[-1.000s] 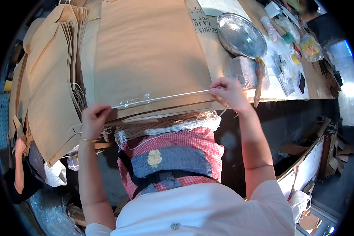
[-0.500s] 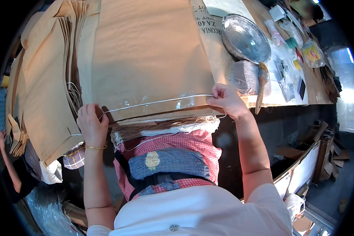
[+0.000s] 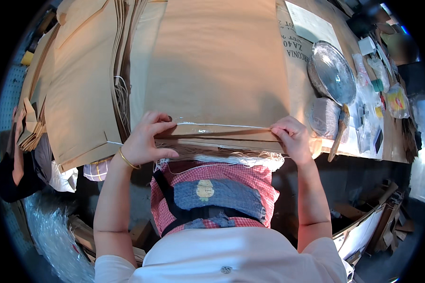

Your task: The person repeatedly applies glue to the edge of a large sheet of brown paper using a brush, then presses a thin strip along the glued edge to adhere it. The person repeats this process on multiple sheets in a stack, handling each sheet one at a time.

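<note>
A large brown paper bag (image 3: 217, 70) lies flat in front of me. A white string (image 3: 226, 125) runs taut across its near edge, with glossy wet-looking patches beside it. My left hand (image 3: 148, 137) rests at the left end of the string, its fingers stretched over the paper and its thumb apart below the edge. At the other end, my right hand (image 3: 293, 137) pinches the string between thumb and forefinger at the paper's near corner. Between the hands, the paper's near strip (image 3: 222, 133) looks slightly raised. Many loose strings (image 3: 241, 160) hang over my lap.
A stack of brown paper bags (image 3: 82, 89) with strings lies on the left. To the right are a metal basin (image 3: 333, 73), a brush (image 3: 339, 134) and a plastic-wrapped bundle (image 3: 325, 118). A co-worker's arm (image 3: 18, 155) shows at far left, another person (image 3: 401, 45) at far right.
My left hand has shifted its hold: its thumb now spreads away from the fingers. The paper strip below the string looks more raised. The view has swung, so everything sits farther right.
</note>
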`<state>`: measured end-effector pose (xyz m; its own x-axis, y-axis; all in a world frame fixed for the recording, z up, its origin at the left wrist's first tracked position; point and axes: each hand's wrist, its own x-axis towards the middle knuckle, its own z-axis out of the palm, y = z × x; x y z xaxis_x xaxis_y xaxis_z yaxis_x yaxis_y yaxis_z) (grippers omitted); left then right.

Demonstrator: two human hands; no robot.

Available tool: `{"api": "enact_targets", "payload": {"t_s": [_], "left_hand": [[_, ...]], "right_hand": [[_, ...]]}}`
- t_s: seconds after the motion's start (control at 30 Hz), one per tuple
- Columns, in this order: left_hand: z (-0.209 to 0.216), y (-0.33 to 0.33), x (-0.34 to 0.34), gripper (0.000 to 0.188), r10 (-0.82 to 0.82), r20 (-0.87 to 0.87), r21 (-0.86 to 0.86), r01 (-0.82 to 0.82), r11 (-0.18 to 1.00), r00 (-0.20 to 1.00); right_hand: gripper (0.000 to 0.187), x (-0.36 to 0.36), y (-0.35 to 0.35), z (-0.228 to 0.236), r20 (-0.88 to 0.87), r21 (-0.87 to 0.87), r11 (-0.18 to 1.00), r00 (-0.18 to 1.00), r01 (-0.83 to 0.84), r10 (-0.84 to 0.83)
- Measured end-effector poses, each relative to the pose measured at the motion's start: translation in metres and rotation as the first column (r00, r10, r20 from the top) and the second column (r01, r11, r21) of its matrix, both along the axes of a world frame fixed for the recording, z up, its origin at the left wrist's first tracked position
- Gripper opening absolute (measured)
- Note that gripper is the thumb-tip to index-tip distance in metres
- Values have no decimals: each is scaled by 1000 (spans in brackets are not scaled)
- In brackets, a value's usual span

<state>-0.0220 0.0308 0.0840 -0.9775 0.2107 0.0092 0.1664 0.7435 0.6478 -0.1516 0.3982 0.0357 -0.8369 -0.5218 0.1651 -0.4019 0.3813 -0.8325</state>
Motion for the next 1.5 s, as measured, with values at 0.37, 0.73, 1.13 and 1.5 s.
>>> {"api": "enact_targets", "payload": {"t_s": [0.37,0.73,1.13,1.5], "left_hand": [[-41,17,-14,13,431,-187,-432,-468,771,883],[-25,71,-7,101,201,44,-462,-159,872,979],[-47,17,16,75,376,-93,-295,-386,874,922],[-42,6,41,25,408,633,630,-744,224,658]], "right_hand": [[15,0,-29,-11,-372,399,868,917,295,-140],[82,55,-110,7,-177,616,787,975,1,138],[47,27,-29,-4,-458,510,646,815,569,-356],[29,38,36,33,631,-191,895,749,403,-203]]}}
